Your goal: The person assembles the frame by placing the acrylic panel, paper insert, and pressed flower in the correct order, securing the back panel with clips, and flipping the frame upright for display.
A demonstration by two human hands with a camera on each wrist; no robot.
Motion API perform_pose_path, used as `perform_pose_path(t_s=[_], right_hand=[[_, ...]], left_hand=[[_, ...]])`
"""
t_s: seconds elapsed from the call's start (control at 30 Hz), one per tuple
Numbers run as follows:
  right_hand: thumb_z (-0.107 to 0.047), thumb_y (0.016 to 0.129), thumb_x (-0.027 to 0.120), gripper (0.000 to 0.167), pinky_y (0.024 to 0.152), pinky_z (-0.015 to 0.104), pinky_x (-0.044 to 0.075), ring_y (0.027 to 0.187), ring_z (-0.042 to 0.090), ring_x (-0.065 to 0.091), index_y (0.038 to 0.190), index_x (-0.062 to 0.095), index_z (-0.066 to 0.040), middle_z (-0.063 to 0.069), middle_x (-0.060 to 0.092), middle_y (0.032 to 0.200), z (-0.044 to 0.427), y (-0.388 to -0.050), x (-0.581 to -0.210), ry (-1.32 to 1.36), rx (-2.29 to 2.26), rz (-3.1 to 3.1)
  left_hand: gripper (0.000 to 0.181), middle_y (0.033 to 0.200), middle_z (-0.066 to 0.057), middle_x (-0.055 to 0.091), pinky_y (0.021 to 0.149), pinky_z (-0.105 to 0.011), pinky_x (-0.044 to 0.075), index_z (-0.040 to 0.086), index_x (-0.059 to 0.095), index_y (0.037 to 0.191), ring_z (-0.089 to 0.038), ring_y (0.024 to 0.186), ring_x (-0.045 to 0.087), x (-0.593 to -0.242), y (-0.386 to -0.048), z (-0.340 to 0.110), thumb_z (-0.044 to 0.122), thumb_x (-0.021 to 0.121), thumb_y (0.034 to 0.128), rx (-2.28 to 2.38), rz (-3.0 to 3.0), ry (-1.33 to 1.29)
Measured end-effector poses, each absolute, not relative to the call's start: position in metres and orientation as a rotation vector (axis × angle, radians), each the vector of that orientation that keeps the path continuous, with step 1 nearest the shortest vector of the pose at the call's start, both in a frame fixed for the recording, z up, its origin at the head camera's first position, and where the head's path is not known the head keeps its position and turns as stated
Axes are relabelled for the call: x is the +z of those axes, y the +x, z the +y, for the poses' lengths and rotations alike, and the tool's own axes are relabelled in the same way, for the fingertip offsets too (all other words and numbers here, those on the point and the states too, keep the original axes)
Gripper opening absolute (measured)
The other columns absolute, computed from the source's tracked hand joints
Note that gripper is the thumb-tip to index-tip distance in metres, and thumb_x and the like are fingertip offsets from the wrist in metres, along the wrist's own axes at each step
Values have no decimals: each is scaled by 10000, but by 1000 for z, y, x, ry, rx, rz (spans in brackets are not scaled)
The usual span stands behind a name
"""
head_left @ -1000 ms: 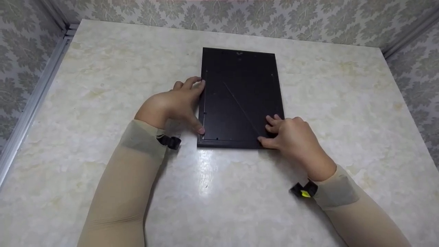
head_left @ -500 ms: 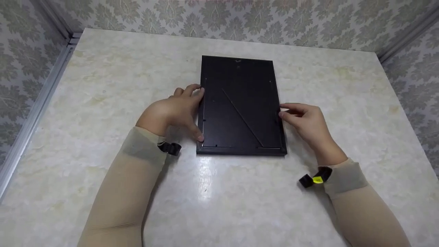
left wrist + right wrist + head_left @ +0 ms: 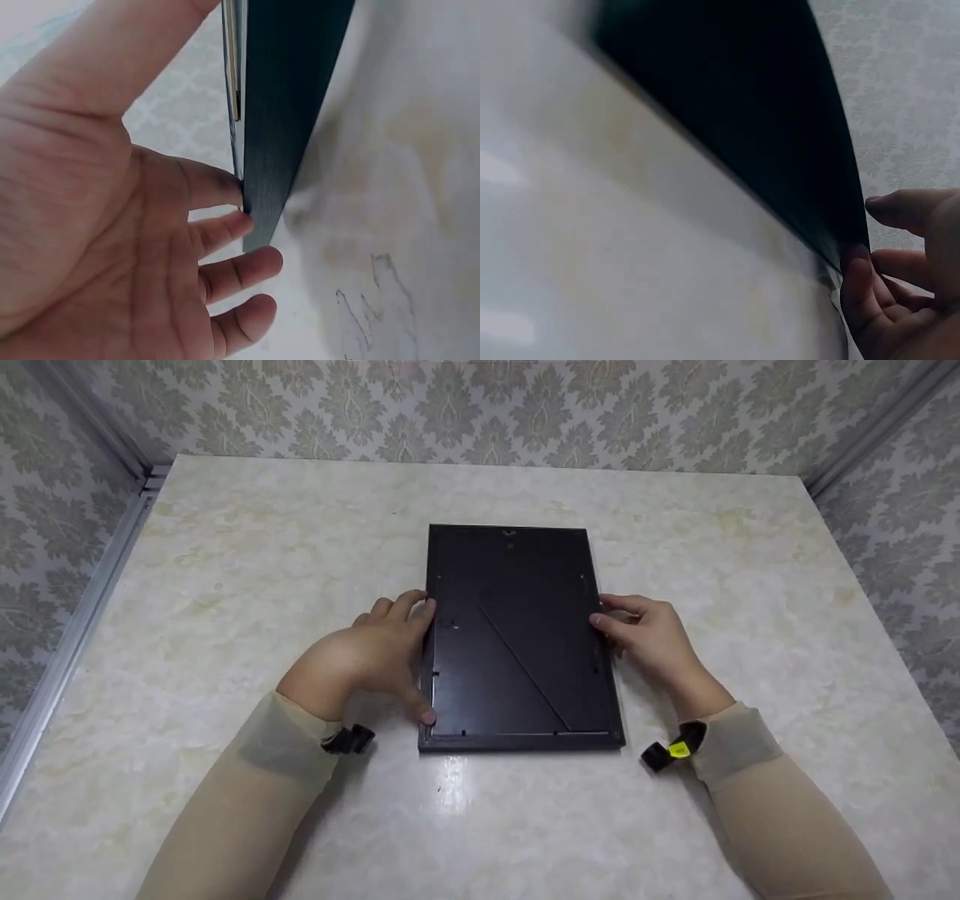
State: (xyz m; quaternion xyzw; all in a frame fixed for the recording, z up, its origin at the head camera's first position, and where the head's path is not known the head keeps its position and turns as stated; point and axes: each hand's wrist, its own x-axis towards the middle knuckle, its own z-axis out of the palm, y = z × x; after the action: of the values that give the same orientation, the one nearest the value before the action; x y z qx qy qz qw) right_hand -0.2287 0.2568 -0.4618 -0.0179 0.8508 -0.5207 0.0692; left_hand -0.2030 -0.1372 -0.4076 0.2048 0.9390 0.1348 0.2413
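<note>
A black picture frame (image 3: 517,637) lies with its backing board facing up on the pale table, its stand leg (image 3: 517,697) lying flat against the board. My left hand (image 3: 367,652) is spread along the left edge, the thumb near the lower corner and the index finger higher up; in the left wrist view the other fingers extend loosely beside the frame's side. At the right edge, my right hand (image 3: 652,637) pinches the border, thumb on top and curled fingers against the side. The right wrist view shows fingertips (image 3: 859,281) at that dark side. The frame's front is hidden.
The marble-patterned table (image 3: 300,525) extends around the frame on all sides. Patterned wallpaper (image 3: 465,412) stands behind it, and a metal rail (image 3: 97,600) runs along the left edge. A black wrist strap (image 3: 675,748) sits on each sleeve.
My right hand has left the lower right corner and moved up the right edge. The left hand keeps its place on the left edge. The whole scene has shifted lower in view.
</note>
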Motion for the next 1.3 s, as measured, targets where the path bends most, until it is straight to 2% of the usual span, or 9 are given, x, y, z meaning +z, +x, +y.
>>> perform_pose_path(t_s=[0.13, 0.3, 0.4, 0.5, 0.63, 0.77, 0.93, 1.17, 1.3], right_hand=[[-195, 1064, 811, 483, 552, 183, 544, 659, 21, 672, 1512, 711, -44, 155, 787, 1243, 255, -229, -464, -71, -1578, 2560], [-165, 1051, 818, 481, 569, 189, 572, 656, 21, 683, 1499, 716, -23, 59, 783, 1151, 256, -227, -466, -49, -1610, 2543], [-161, 1051, 817, 476, 588, 191, 593, 660, 17, 694, 1495, 717, -19, 118, 800, 1178, 260, -227, -464, -47, -1598, 2563], [-158, 1053, 815, 468, 603, 191, 605, 658, 13, 697, 1491, 719, -21, 218, 810, 1228, 262, -227, -464, -55, -1565, 2596], [-152, 1053, 814, 464, 609, 184, 606, 667, 4, 703, 1485, 718, -12, 278, 813, 1259, 260, -227, -465, -80, -1530, 2632], [-149, 1050, 817, 455, 584, 179, 582, 654, 3, 684, 1473, 727, -10, 277, 821, 1242, 257, -229, -465, -118, -1513, 2645], [-139, 1039, 827, 435, 559, 177, 558, 611, 8, 626, 1450, 749, -19, 261, 811, 1258, 256, -232, -466, -141, -1496, 2666], [-137, 1051, 811, 442, 546, 197, 546, 582, 42, 610, 1468, 733, -9, 241, 843, 1141, 256, -232, -464, -159, -1483, 2661], [-137, 1046, 816, 449, 542, 196, 553, 585, 41, 620, 1465, 732, -1, 224, 844, 1131, 256, -231, -466, -142, -1492, 2659]], left_hand=[[1543, 1901, -189, 95, 1397, -659, 328, 24, 143, 1807, -490, 1710, 198, -402, -197, -137, 639, 1042, 714, 303, 2579, 566], [1093, 1830, -170, 325, 1385, -647, 332, 52, 447, 1726, -448, 1652, 288, -391, -223, -136, 616, 904, 909, 356, 2601, 582], [860, 1765, -168, 441, 1358, -638, 375, 71, 579, 1645, -440, 1598, 366, -390, -254, -130, 539, 858, 980, 476, 2654, 609], [715, 1700, -190, 528, 1368, -592, 396, 58, 611, 1612, -432, 1584, 444, -399, -286, -123, 436, 818, 1041, 634, 2694, 626], [546, 1535, -206, 651, 1288, -536, 503, 30, 650, 1558, -387, 1442, 615, -411, -318, -118, 273, 773, 1085, 890, 2700, 556], [510, 1438, -196, 697, 1214, -525, 547, 31, 663, 1534, -352, 1319, 664, -415, -334, -117, 213, 787, 1074, 984, 2701, 474], [582, 1449, -215, 655, 1265, -526, 496, 55, 629, 1580, -359, 1353, 608, -417, -344, -114, 204, 820, 1052, 902, 2684, 481], [617, 1507, -213, 613, 1312, -525, 472, 86, 599, 1634, -373, 1436, 588, -416, -342, -116, 213, 809, 1068, 815, 2692, 536], [615, 1522, -210, 600, 1314, -522, 469, 97, 585, 1647, -371, 1445, 581, -419, -342, -116, 230, 791, 1083, 786, 2692, 564]])
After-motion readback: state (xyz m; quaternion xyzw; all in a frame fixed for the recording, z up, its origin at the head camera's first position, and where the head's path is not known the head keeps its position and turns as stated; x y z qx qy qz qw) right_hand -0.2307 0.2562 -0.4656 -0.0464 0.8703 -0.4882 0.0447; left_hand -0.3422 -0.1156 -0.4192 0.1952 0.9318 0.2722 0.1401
